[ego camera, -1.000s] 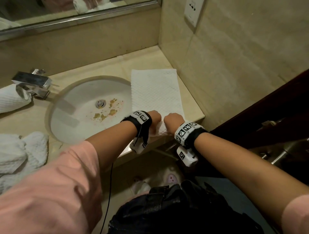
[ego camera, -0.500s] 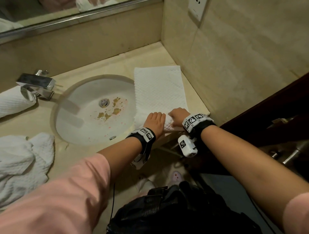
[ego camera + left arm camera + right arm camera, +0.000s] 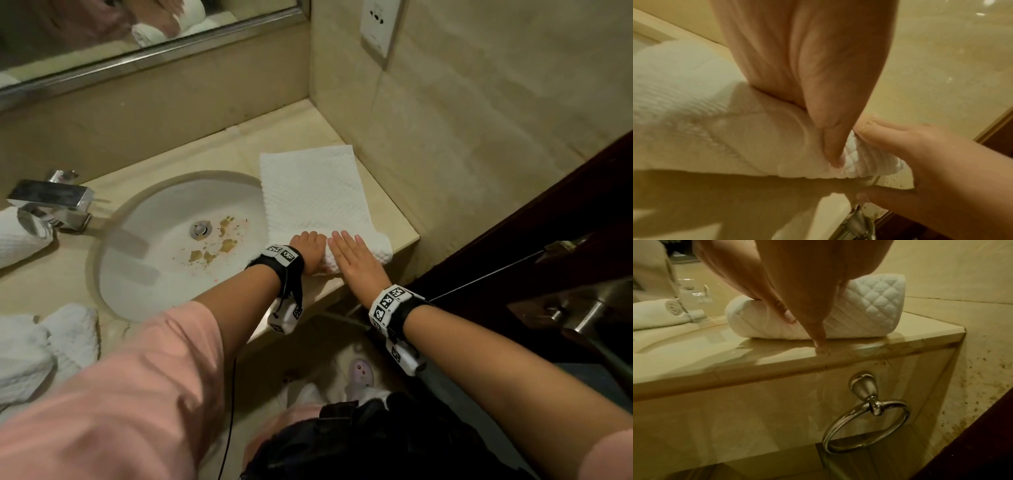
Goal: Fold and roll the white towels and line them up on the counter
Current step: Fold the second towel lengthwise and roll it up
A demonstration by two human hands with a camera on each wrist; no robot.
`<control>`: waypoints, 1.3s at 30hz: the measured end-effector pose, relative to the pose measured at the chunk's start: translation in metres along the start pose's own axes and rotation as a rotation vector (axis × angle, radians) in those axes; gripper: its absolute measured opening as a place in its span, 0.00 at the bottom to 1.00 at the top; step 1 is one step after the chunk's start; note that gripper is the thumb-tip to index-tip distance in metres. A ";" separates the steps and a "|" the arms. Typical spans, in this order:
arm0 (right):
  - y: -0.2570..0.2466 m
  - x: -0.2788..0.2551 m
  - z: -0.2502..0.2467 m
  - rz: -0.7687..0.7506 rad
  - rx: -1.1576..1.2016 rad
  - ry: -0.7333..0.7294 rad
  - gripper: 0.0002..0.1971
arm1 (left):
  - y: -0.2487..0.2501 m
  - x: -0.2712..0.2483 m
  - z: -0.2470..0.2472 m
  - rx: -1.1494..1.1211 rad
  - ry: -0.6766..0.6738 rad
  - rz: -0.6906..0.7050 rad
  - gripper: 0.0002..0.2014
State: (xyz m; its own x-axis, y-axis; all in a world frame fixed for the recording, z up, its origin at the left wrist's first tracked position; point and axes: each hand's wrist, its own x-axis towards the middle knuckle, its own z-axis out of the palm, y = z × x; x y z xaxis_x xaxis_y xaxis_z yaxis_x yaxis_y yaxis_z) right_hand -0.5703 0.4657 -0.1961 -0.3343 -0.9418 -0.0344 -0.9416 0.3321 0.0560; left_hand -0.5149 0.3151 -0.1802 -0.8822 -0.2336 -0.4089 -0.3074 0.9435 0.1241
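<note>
Towel roll (image 3: 378, 250) farther up beige bathroom counter (image 3: 219, 149)

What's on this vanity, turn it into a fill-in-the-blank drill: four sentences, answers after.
1. The towel being rolled lies on the counter to the ___ of the sink.
2. Its ___ end is rolled up under the left hand and right hand.
3. A finished rolled towel lies next to the ___.
4. A chrome towel ___ hangs below the counter's front edge.
Answers: right; near; faucet; ring.
</note>
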 end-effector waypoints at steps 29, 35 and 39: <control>0.023 0.101 -0.061 -0.063 -0.102 -0.617 0.21 | 0.015 -0.005 0.012 0.022 0.138 -0.205 0.34; 0.023 0.075 -0.040 -0.020 -0.004 -0.382 0.33 | -0.003 0.012 0.002 0.008 0.081 -0.141 0.29; 0.010 0.043 -0.020 0.075 0.032 -0.105 0.34 | -0.016 0.026 -0.008 -0.088 0.013 -0.120 0.41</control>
State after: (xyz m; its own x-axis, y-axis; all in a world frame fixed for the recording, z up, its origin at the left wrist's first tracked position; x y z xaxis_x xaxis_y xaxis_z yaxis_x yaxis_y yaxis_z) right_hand -0.5935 0.4275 -0.1773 -0.4044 -0.9045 -0.1356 -0.9142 0.4042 0.0307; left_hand -0.5361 0.2923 -0.1851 -0.8415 -0.3473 -0.4138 -0.4408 0.8843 0.1542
